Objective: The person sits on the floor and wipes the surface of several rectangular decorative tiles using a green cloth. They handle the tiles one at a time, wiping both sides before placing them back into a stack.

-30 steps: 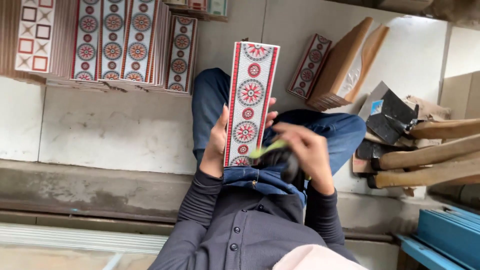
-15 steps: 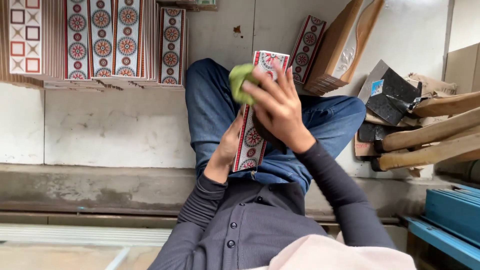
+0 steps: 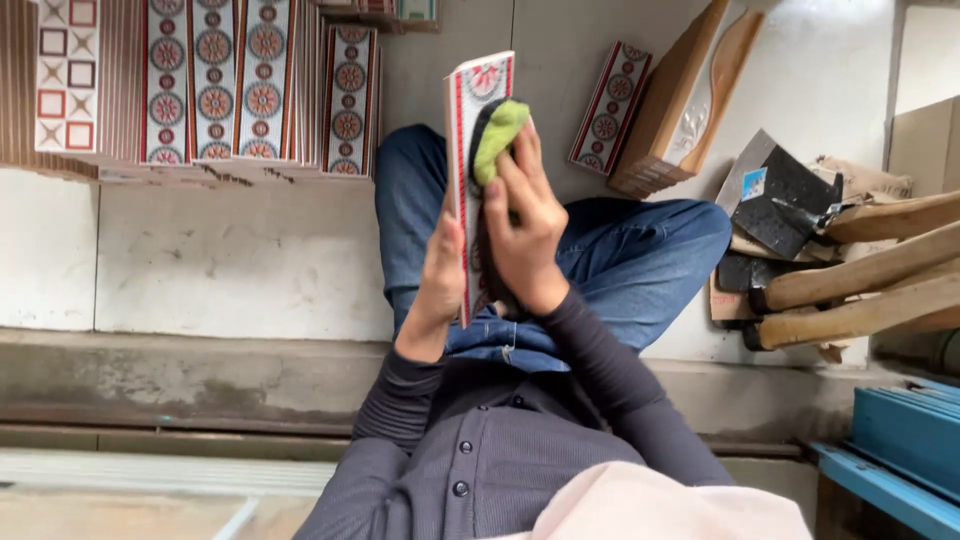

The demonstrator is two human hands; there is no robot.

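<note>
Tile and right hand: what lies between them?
A green sponge, pressed by the right hand against the patterned tile; the head view shows it.

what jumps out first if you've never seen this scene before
At centre, the left hand holds a long patterned tile upright and edge-on over the lap, while the right hand presses a green sponge against its face. Upper left, a row of matching tiles leans against the wall. At right lie wooden-handled tools.
</note>
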